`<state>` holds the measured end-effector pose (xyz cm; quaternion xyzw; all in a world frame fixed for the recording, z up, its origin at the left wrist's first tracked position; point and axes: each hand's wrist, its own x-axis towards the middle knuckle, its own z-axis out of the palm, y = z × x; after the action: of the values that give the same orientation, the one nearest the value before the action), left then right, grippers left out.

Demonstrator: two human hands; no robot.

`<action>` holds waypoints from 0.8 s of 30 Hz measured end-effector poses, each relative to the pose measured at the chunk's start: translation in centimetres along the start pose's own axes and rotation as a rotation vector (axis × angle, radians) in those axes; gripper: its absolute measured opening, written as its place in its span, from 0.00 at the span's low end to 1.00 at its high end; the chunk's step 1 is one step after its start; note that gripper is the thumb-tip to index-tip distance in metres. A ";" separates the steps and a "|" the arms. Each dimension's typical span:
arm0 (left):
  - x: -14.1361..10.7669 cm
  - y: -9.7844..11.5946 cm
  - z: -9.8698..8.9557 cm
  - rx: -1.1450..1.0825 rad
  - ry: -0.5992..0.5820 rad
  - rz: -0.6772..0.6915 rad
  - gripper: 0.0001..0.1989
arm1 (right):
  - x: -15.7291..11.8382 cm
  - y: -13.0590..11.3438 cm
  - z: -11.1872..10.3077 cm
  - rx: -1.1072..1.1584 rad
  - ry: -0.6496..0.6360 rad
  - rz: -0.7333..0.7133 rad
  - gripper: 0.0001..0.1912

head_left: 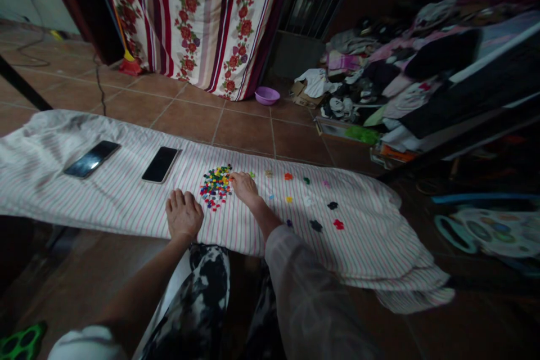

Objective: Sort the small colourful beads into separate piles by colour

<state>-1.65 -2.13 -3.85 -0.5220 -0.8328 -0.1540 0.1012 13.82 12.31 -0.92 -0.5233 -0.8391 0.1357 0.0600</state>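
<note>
Along the white cloth with pink and green stripes point(126, 202), from the left, lie two black, glassy rectangular phones point(160, 165). Next, your left hand point(184, 215) rests palm down, fingers extended, gripping nothing visible. Beside it sits a heap of tiny multicoloured, hard-looking pieces point(216, 187), probably light, stiff and apt to skid; pinch each by its sides. Your right hand point(244, 187) curls at the heap's right edge; whether it has closed on one, I cannot tell. Beyond lie small single-colour clusters point(338, 225).

Left of the left fingers point(179, 198): 2 phones point(160, 164). Between left and right fingers point(237, 178): 1 mixed pile point(216, 187), pieces too small to count. Right of the right fingers: 12 visible small clusters point(338, 224). Beyond: 1 purple bowl point(267, 95).
</note>
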 end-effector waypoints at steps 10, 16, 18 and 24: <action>0.1 0.1 -0.3 -0.041 -0.013 -0.011 0.21 | 0.2 -0.4 0.5 0.077 0.078 0.061 0.09; 0.0 0.1 -0.3 -0.060 -0.024 -0.018 0.21 | 0.1 -0.9 0.6 0.095 0.108 0.041 0.12; 0.0 0.0 -0.3 -0.074 -0.021 -0.008 0.21 | -0.1 -1.0 0.4 0.126 0.119 0.043 0.13; 0.0 0.0 -0.2 -0.052 -0.010 -0.010 0.21 | -0.9 -0.8 0.5 0.332 0.241 0.090 0.13</action>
<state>-1.69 -2.17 -3.69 -0.5211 -0.8315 -0.1734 0.0829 13.38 11.11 -1.08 -0.5556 -0.7678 0.2113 0.2393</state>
